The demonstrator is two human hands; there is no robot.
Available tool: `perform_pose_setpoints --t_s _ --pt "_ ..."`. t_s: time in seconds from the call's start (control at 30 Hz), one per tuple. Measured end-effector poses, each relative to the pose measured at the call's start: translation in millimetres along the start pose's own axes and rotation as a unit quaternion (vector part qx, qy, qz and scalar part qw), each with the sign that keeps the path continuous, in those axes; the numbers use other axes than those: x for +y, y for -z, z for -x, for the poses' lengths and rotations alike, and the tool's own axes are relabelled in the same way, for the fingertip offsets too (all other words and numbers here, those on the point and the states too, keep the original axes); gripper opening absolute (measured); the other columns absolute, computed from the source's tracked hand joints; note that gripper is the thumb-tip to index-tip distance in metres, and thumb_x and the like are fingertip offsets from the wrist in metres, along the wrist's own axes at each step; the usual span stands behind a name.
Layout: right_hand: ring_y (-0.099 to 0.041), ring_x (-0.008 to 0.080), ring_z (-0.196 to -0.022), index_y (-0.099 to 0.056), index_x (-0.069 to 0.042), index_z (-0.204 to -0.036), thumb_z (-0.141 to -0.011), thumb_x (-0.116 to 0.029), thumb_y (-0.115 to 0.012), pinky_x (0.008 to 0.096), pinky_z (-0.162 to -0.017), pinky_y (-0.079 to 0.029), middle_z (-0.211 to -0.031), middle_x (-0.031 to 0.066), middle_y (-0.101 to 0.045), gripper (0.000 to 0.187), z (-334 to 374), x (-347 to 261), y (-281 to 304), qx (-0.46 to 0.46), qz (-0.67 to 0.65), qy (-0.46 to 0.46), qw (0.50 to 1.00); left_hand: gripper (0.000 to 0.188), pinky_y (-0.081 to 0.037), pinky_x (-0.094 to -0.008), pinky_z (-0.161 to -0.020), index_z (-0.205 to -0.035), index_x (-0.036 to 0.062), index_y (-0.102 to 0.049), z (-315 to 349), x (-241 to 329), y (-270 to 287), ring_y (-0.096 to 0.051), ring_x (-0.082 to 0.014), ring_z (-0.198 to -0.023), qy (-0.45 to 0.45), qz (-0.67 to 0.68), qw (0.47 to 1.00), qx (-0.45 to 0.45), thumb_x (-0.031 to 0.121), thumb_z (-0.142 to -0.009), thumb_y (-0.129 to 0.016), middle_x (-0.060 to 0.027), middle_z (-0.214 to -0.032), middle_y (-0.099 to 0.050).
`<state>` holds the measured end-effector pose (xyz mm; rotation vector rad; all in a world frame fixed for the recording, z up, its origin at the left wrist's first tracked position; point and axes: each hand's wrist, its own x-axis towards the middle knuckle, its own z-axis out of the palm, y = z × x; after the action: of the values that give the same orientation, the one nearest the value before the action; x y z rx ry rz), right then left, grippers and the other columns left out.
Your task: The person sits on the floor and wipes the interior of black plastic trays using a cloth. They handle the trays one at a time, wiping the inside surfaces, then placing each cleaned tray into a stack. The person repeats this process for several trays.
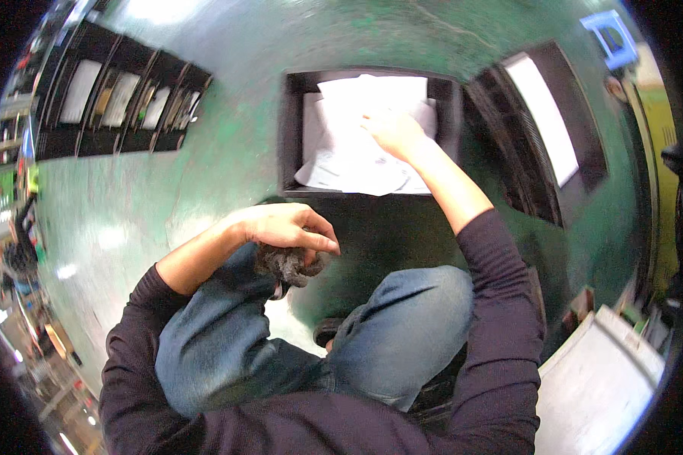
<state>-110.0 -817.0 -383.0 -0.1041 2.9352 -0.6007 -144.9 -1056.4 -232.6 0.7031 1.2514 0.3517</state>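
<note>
My right hand (pixel 396 135) reaches over a black bin (pixel 290 136) and touches or hovers just over the white sheets (pixel 357 161) inside it. Its fingers point left, but blur and glare hide whether they grip a sheet. The sheets look like paper or thin film, overlapping and slightly crumpled, with faint grey marks on the lower ones. My left hand (pixel 284 226) rests by my left knee, palm down, its fingers curled over a bunched dark grey rag (pixel 290 264).
At the right, a second black bin (pixel 584 136) holds a long white piece (pixel 542 117). Black divided racks (pixel 121 98) stand at the far left on the green floor (pixel 243 45). A blue stool (pixel 611 39) is at the upper right; a white-topped surface (pixel 599 387) lies at the lower right.
</note>
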Motion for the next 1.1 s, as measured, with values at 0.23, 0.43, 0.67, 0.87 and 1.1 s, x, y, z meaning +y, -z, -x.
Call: perform_pose_setpoints --t_s 0.23,0.43,0.67,0.87,1.1 --pt "-0.04 0.0283 -0.128 -0.055 -0.003 -0.116 -0.088 -0.015 -0.044 0.0412 -0.108 -0.03 -0.132 0.0153 -0.047 0.033 -107 -28 -75 -0.033 0.151 0.135 0.979 0.04 -0.045 -0.0309 -0.071 -0.105 0.0056 -0.066 18 -64 1 -0.063 -0.0182 -0.073 -0.038 -0.064 0.992 0.099 0.041 -0.091 -0.051 -0.0091 -0.077 -0.068" --pt "-0.05 0.0258 -0.111 -0.05 -0.006 -0.124 -0.085 -0.014 -0.049 0.0385 -0.1 -0.034 -0.126 0.013 -0.05 0.039 -130 -28 -67 -0.094 0.235 0.056 0.966 0.04 -0.046 -0.0329 -0.073 -0.102 0.0036 -0.065 31 -93 6 -0.062 -0.0208 -0.076 -0.083 -0.064 0.982 0.156 0.039 -0.091 -0.052 -0.0119 -0.081 -0.067" --pt "-0.052 0.0221 -0.104 -0.065 -0.007 -0.095 -0.067 -0.011 -0.067 0.0373 -0.1 -0.033 -0.101 0.0075 -0.059 0.028 -113 -36 -26 -0.239 0.353 0.088 0.9 0.039 -0.048 -0.0342 -0.076 -0.104 0.0028 -0.065 26 -82 16 -0.064 -0.0214 -0.082 -0.057 0.009 0.99 0.126 0.037 -0.091 -0.054 -0.0124 -0.088 -0.067" --pt "-0.062 0.0329 -0.081 -0.057 -0.007 -0.09 -0.07 -0.001 -0.057 0.0413 -0.072 -0.051 -0.082 0.0118 -0.06 0.021 -13 -28 92 -0.063 0.152 0.109 0.98 0.039 -0.048 -0.0336 -0.078 -0.107 0.0039 -0.064 8 -54 10 -0.064 -0.0213 -0.085 -0.05 -0.04 0.995 0.075 0.038 -0.09 -0.054 -0.0118 -0.089 -0.067" --pt "-0.064 0.0279 -0.097 -0.064 -0.004 -0.106 -0.066 0.012 -0.053 0.0314 -0.083 -0.047 -0.104 0.0162 -0.065 0.044 262 -65 268 0.141 0.057 -0.218 0.964 0.039 -0.048 -0.0314 -0.07 -0.105 0.0053 -0.065 -29 -8 -9 -0.064 -0.0151 -0.075 -0.087 -0.142 0.986 -0.005 0.039 -0.089 -0.054 -0.0052 -0.073 -0.067"
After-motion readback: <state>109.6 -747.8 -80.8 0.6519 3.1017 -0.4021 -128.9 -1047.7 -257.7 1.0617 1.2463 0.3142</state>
